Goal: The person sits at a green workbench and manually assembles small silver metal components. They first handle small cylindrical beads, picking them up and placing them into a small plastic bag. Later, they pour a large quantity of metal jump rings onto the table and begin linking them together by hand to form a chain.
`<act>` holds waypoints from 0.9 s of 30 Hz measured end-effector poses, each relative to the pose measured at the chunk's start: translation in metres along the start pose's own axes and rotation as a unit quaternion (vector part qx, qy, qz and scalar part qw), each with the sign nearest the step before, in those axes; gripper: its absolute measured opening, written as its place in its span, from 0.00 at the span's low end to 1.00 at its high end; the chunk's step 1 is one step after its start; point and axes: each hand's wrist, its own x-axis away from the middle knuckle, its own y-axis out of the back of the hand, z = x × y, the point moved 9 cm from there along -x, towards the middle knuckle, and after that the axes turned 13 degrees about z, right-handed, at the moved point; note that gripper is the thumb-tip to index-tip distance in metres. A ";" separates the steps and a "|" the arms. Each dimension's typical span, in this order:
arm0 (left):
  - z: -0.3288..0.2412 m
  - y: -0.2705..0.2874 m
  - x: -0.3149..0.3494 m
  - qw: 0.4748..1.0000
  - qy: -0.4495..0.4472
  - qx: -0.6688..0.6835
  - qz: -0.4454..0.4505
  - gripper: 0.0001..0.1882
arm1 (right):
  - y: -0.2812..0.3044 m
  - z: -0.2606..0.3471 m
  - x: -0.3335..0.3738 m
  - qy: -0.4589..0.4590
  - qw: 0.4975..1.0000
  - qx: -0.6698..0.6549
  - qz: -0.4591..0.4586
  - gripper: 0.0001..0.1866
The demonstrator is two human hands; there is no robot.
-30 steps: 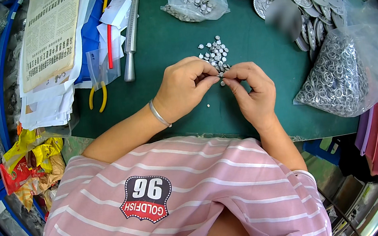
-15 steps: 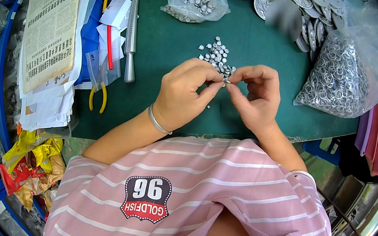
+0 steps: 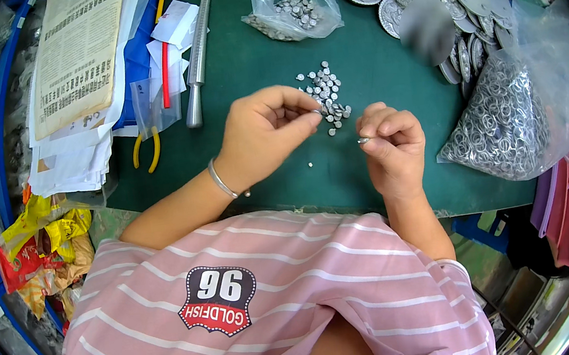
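Presently pinched closed: our left hand (image 3: 267, 128), one small silvery metal piece (image 3: 318, 111); right hand (image 3: 393, 143), another (image 3: 364, 140); one o'clock, one silvery round-stud heap (image 3: 324, 90).

Left hand (image 3: 257, 129) pinches a small metal part (image 3: 318, 111) beside loose silver pieces (image 3: 322, 90) on the green worktop (image 3: 378, 68). Right hand (image 3: 395, 141), apart from it, pinches a shiny part (image 3: 364, 140).

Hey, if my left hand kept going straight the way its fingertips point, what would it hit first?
Probably the near end of the loose small metal pieces, just beyond your left hand's fingertips; height is unclear, so it might pass above them.
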 end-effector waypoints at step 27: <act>0.012 -0.015 -0.011 0.965 -0.067 -0.244 0.065 0.04 | 0.003 -0.011 -0.004 -0.181 0.862 0.474 0.022 0.06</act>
